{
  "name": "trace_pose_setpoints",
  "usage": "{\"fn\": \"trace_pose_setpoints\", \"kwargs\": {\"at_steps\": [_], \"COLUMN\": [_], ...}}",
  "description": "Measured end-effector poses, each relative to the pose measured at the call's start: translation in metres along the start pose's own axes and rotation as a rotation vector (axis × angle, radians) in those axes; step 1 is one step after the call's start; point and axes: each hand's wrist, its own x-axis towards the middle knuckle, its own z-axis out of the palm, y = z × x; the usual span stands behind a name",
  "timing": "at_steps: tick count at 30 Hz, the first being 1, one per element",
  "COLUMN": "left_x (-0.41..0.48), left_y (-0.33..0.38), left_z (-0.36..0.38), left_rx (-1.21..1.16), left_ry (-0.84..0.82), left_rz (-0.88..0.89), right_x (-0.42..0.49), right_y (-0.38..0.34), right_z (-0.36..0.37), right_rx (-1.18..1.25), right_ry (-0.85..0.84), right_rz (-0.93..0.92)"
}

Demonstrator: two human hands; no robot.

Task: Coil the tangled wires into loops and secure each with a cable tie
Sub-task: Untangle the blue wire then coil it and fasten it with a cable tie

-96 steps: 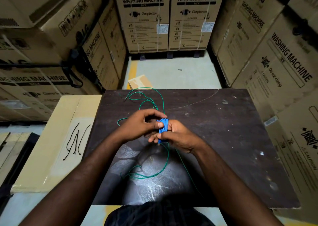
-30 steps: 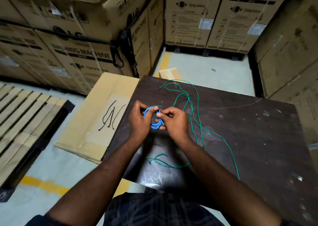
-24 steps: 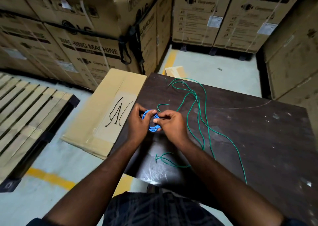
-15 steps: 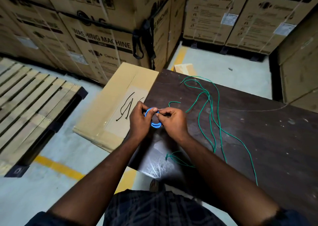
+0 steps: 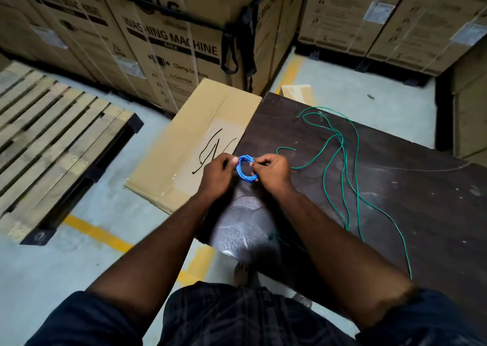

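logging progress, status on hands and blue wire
Left hand and right hand pinch small blue wire coil. No tie seen on it. Thin black cable ties on flat cardboard box, unobstructed.

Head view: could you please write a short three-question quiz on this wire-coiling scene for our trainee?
1. Fill in: the left hand and right hand hold a ____ coil.
2. True or false: the green wire lies loose on the table.
3. The black cable ties lie: A on the table; B on the box; C round the coil.
Key: 1 blue; 2 true; 3 B.
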Motion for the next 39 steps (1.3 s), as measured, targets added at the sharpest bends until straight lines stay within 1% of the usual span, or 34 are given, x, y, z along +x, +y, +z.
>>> {"fn": "trace_pose_setpoints", "kwargs": {"at_steps": [8,11,15,18,20,26,31,35,39], "left_x": [0.02,0.028,0.039,0.042,0.044,0.047,0.044,0.042,0.041], "left_y": [-0.058,-0.071,-0.076,-0.074,-0.075,-0.081,-0.08,-0.06,-0.029], "left_z": [-0.022,-0.025,-0.018,-0.014,-0.015,-0.016,-0.017,-0.014,-0.006], "left_rx": [0.219,0.226,0.154,0.134,0.143,0.235,0.311,0.283,0.168], "left_ry": [0.047,0.083,0.167,0.236,0.252,0.194,0.156,0.209,0.179], "left_rz": [-0.19,-0.251,-0.341,-0.327,-0.327,-0.335,-0.304,-0.198,-0.129], "right_x": [0.015,0.016,0.009,0.006,0.005,0.009,0.011,0.01,0.011], "right_y": [0.017,0.023,0.031,0.032,0.03,0.028,0.025,0.025,0.027], "right_z": [0.013,0.016,0.025,0.031,0.033,0.036,0.034,0.033,0.028], "right_rx": [0.003,-0.024,-0.093,-0.098,-0.108,-0.082,-0.068,-0.055,-0.068], "right_ry": [0.025,0.002,-0.046,-0.058,-0.055,-0.063,-0.065,-0.071,-0.038], "right_rz": [0.052,0.056,0.057,0.061,0.05,0.06,0.062,0.084,0.081]}}
